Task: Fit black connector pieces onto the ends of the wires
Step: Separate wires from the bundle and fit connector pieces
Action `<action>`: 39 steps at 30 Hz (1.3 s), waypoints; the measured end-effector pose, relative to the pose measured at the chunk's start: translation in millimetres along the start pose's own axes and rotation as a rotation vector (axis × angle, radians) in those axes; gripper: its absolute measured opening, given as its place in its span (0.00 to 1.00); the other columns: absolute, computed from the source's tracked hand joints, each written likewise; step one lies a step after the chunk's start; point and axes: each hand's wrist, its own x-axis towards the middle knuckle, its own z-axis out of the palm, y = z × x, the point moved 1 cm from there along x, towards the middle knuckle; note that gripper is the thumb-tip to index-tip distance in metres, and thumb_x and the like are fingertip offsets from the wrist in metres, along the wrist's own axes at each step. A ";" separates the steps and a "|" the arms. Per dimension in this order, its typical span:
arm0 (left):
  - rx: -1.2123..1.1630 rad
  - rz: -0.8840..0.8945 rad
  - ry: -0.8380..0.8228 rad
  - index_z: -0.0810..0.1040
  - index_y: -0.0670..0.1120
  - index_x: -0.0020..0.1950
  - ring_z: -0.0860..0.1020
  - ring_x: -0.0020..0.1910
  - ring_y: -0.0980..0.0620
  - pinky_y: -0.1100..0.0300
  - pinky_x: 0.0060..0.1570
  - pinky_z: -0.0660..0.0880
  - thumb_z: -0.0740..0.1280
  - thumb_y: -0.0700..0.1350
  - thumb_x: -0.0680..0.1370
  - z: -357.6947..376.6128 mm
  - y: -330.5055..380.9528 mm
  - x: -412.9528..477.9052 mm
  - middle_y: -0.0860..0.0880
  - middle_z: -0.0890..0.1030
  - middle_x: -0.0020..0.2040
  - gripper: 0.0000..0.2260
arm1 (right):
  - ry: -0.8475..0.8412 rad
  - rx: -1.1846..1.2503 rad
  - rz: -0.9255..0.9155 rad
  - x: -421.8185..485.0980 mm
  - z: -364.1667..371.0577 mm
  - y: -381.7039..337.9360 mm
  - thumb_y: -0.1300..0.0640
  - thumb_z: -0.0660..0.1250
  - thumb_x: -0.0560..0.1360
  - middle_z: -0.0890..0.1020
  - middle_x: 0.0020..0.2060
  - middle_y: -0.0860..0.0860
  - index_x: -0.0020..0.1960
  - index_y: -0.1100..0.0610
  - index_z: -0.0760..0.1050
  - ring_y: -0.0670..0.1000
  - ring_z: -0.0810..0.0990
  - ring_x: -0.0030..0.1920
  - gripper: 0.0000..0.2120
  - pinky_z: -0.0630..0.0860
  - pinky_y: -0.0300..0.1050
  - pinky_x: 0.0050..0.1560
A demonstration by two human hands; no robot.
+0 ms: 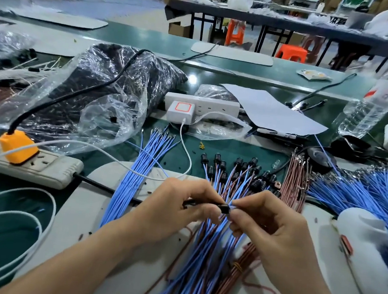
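Hands nearly touching above wire pile (201, 256), pinching black connector (224, 208) with left hand (178, 204), pinching blue wire (224, 223) with right hand (273, 225), holding wire tip at connector mouth.

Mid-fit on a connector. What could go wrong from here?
1. The left hand and right hand pinch the black connector by fingertips alone; a skewed push may seat it badly.
2. They work right over the finished pile, so neighbouring wires may snag.
3. The white cable crosses the loose blue wires and could drag them.
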 end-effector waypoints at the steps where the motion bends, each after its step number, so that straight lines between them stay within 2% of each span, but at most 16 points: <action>1: 0.005 -0.001 -0.002 0.81 0.51 0.48 0.77 0.35 0.65 0.75 0.39 0.69 0.70 0.48 0.73 0.4 0.2 0.3 0.60 0.82 0.37 0.05 | -0.004 0.086 0.043 0.3 -0.5 -0.4 0.66 0.72 0.68 0.83 0.32 0.58 0.40 0.60 0.80 0.52 0.82 0.31 0.03 0.79 0.39 0.35; 4: 0.022 0.005 -0.005 0.82 0.47 0.49 0.77 0.35 0.66 0.74 0.39 0.69 0.71 0.45 0.73 1.4 1.8 -0.7 0.62 0.80 0.36 0.07 | -0.002 0.245 0.147 0.4 0.1 -1.7 0.69 0.69 0.69 0.82 0.30 0.61 0.40 0.67 0.77 0.53 0.80 0.28 0.01 0.78 0.39 0.31; 7: 0.082 0.034 -0.002 0.82 0.46 0.51 0.79 0.40 0.63 0.71 0.43 0.73 0.72 0.45 0.72 0.6 1.5 -0.3 0.59 0.81 0.40 0.09 | 0.010 0.251 0.170 0.4 -0.4 0.8 0.69 0.69 0.70 0.82 0.30 0.60 0.41 0.67 0.77 0.52 0.80 0.28 0.01 0.78 0.38 0.32; 14: 0.127 0.072 0.006 0.82 0.44 0.52 0.80 0.42 0.63 0.71 0.46 0.73 0.74 0.41 0.71 1.2 3.0 0.5 0.57 0.82 0.43 0.11 | 0.035 0.362 0.230 2.2 0.8 4.1 0.62 0.69 0.65 0.81 0.29 0.60 0.40 0.70 0.76 0.52 0.78 0.27 0.10 0.76 0.38 0.29; 17: 0.152 0.076 0.005 0.82 0.44 0.53 0.81 0.43 0.61 0.67 0.47 0.76 0.74 0.40 0.71 1.4 3.0 0.6 0.53 0.84 0.44 0.11 | 0.046 0.351 0.238 1.6 0.4 5.7 0.61 0.70 0.65 0.81 0.30 0.62 0.39 0.69 0.76 0.53 0.78 0.27 0.10 0.76 0.38 0.28; 21: 0.135 0.050 0.009 0.82 0.45 0.53 0.80 0.42 0.60 0.66 0.46 0.75 0.73 0.42 0.72 1.3 3.1 0.8 0.54 0.84 0.43 0.10 | 0.031 0.315 0.206 1.2 0.2 5.1 0.60 0.70 0.65 0.82 0.31 0.61 0.37 0.64 0.79 0.53 0.79 0.29 0.06 0.78 0.39 0.32; 24: 0.051 0.025 0.028 0.83 0.45 0.51 0.78 0.38 0.66 0.73 0.42 0.71 0.72 0.46 0.71 1.7 3.2 1.0 0.61 0.81 0.39 0.11 | 0.047 0.381 0.186 2.4 -5.0 1.7 0.54 0.74 0.62 0.82 0.32 0.60 0.37 0.59 0.81 0.52 0.79 0.31 0.09 0.78 0.39 0.34; 26: 0.020 0.015 0.033 0.83 0.45 0.51 0.76 0.36 0.69 0.77 0.40 0.68 0.71 0.46 0.71 2.1 3.2 0.7 0.65 0.79 0.36 0.11 | 0.057 0.409 0.170 3.1 -8.2 0.0 0.46 0.80 0.58 0.82 0.34 0.60 0.38 0.57 0.82 0.52 0.79 0.32 0.17 0.78 0.39 0.34; 28: 0.031 0.025 0.019 0.83 0.44 0.52 0.75 0.35 0.70 0.77 0.40 0.67 0.71 0.44 0.72 2.9 3.1 1.2 0.65 0.79 0.37 0.10 | 0.054 0.381 0.126 2.8 -8.1 -0.8 0.41 0.80 0.56 0.83 0.35 0.60 0.40 0.56 0.82 0.52 0.80 0.32 0.22 0.78 0.39 0.36; 29: 0.038 0.033 0.011 0.83 0.44 0.52 0.75 0.35 0.70 0.77 0.40 0.67 0.71 0.44 0.72 3.4 3.5 1.2 0.65 0.79 0.37 0.10 | 0.047 0.347 0.104 2.2 -6.6 -1.4 0.42 0.80 0.58 0.83 0.35 0.60 0.41 0.56 0.82 0.52 0.80 0.32 0.21 0.78 0.39 0.36; 31: 0.040 0.045 0.003 0.83 0.43 0.53 0.75 0.35 0.69 0.77 0.39 0.67 0.69 0.45 0.73 3.5 4.3 1.1 0.65 0.79 0.36 0.11 | 0.044 0.246 0.063 1.4 -3.9 -2.6 0.49 0.75 0.64 0.83 0.34 0.60 0.41 0.56 0.81 0.52 0.81 0.32 0.12 0.79 0.39 0.36; 33: 0.034 0.041 -0.005 0.82 0.43 0.53 0.75 0.34 0.69 0.77 0.38 0.66 0.69 0.46 0.74 3.6 4.4 1.4 0.63 0.79 0.36 0.11 | 0.059 0.136 0.036 1.1 -3.1 -3.1 0.55 0.72 0.65 0.83 0.32 0.58 0.41 0.55 0.81 0.51 0.80 0.30 0.06 0.78 0.38 0.35; 37: 0.052 0.036 -0.018 0.83 0.43 0.53 0.75 0.34 0.71 0.78 0.38 0.66 0.68 0.46 0.75 4.0 1.1 1.7 0.63 0.79 0.36 0.10 | 0.042 0.054 0.027 1.2 -4.2 -4.9 0.59 0.72 0.65 0.82 0.31 0.56 0.40 0.54 0.81 0.47 0.79 0.29 0.04 0.76 0.35 0.33; 39: 0.049 0.023 -0.025 0.83 0.44 0.53 0.76 0.35 0.70 0.78 0.39 0.67 0.69 0.45 0.75 4.4 -1.1 1.5 0.62 0.80 0.36 0.09 | 0.009 0.027 0.033 1.0 -5.3 -4.7 0.65 0.73 0.68 0.81 0.30 0.55 0.39 0.54 0.81 0.46 0.78 0.29 0.06 0.76 0.35 0.32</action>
